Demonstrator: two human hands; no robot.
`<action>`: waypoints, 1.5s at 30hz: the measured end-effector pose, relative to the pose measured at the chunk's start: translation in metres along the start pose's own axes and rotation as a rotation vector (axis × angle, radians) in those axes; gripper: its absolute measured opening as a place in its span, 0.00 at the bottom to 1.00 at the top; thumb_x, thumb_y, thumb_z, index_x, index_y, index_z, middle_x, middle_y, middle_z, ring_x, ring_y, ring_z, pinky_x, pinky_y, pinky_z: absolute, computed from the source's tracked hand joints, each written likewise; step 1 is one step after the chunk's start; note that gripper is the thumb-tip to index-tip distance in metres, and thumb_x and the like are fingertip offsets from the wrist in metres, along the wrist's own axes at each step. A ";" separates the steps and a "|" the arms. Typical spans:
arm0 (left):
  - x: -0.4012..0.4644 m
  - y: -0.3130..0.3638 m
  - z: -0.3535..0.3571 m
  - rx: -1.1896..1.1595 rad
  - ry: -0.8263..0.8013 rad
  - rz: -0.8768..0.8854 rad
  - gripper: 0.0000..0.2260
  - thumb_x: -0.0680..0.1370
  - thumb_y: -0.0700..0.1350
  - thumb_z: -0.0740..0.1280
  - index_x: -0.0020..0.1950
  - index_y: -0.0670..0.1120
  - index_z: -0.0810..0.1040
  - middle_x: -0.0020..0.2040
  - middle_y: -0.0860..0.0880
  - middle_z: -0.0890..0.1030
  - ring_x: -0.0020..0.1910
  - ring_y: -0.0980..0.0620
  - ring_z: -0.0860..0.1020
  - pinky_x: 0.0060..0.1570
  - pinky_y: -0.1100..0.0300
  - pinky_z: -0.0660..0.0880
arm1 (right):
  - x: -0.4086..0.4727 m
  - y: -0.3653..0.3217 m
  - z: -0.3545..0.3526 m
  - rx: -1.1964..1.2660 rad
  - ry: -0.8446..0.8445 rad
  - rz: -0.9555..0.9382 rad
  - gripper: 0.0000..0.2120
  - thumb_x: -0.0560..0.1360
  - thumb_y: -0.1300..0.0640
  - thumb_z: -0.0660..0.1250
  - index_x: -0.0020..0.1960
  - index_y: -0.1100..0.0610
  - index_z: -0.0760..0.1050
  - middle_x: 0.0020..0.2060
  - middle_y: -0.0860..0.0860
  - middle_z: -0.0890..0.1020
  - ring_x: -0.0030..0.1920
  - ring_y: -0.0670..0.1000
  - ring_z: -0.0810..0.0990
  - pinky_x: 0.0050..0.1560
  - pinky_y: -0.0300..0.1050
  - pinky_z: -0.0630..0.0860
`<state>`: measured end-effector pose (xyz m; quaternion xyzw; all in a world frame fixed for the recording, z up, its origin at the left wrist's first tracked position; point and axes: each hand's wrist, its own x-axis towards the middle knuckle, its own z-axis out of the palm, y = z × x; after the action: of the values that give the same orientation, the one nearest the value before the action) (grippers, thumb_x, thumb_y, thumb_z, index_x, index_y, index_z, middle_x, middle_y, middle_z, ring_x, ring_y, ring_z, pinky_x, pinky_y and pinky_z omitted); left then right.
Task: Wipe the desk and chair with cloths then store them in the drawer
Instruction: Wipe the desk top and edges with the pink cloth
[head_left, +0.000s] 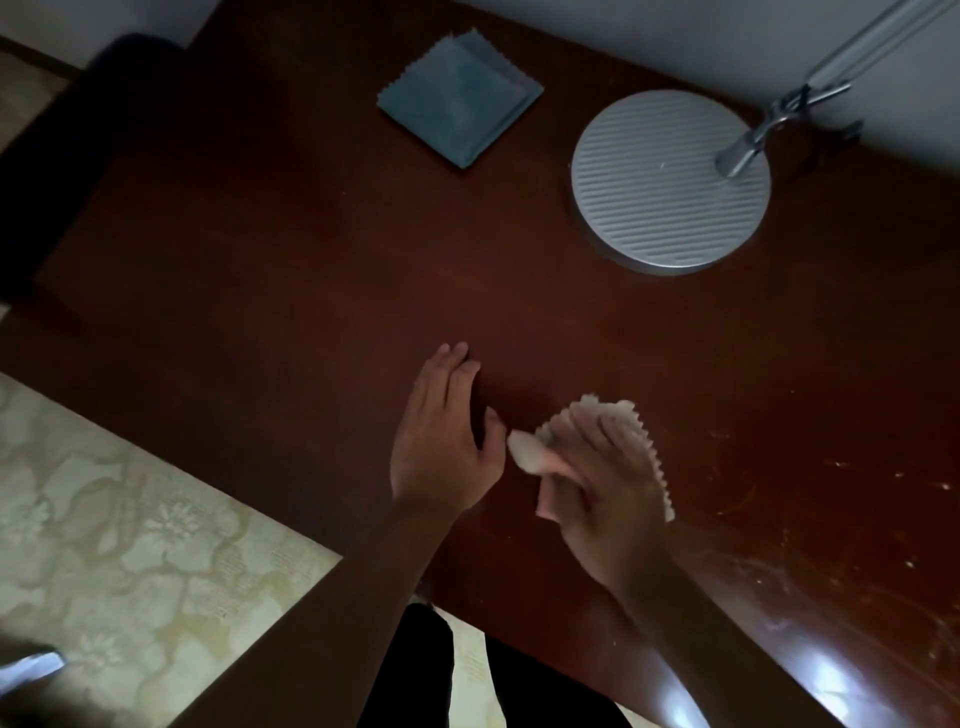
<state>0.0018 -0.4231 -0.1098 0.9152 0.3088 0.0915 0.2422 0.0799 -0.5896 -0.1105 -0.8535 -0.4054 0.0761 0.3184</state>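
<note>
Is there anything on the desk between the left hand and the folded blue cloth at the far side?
Nothing visible. The left hand rests open on the desk, and only bare wood lies between it and the blue cloth. The lamp base stands off to the right of that path.

My one view is the head camera, looking steeply down on the bench (291, 270) from close above its near edge, with the lamp base (670, 182) toward the far right
</note>
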 end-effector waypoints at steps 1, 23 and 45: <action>-0.001 0.000 0.000 -0.003 -0.007 -0.006 0.22 0.75 0.49 0.60 0.67 0.40 0.74 0.71 0.44 0.72 0.74 0.46 0.66 0.72 0.49 0.66 | -0.001 0.003 -0.004 0.017 -0.026 -0.041 0.19 0.73 0.60 0.62 0.62 0.58 0.79 0.61 0.52 0.80 0.67 0.51 0.75 0.73 0.51 0.64; -0.005 -0.034 -0.043 -0.086 0.009 0.001 0.16 0.74 0.42 0.66 0.61 0.43 0.76 0.66 0.46 0.75 0.69 0.48 0.70 0.68 0.49 0.68 | 0.068 -0.039 0.012 0.020 -0.037 -0.039 0.18 0.69 0.68 0.69 0.59 0.63 0.80 0.59 0.51 0.79 0.66 0.39 0.66 0.72 0.38 0.56; 0.024 -0.161 -0.081 0.164 0.147 -0.287 0.23 0.79 0.53 0.60 0.70 0.42 0.70 0.73 0.43 0.69 0.74 0.45 0.65 0.71 0.49 0.63 | 0.292 -0.114 0.125 0.064 -0.213 -0.078 0.15 0.77 0.59 0.64 0.64 0.56 0.77 0.63 0.53 0.78 0.65 0.52 0.73 0.67 0.37 0.61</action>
<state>-0.0888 -0.2655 -0.1193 0.8694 0.4594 0.0972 0.1541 0.1510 -0.2600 -0.1025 -0.8135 -0.4673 0.1670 0.3034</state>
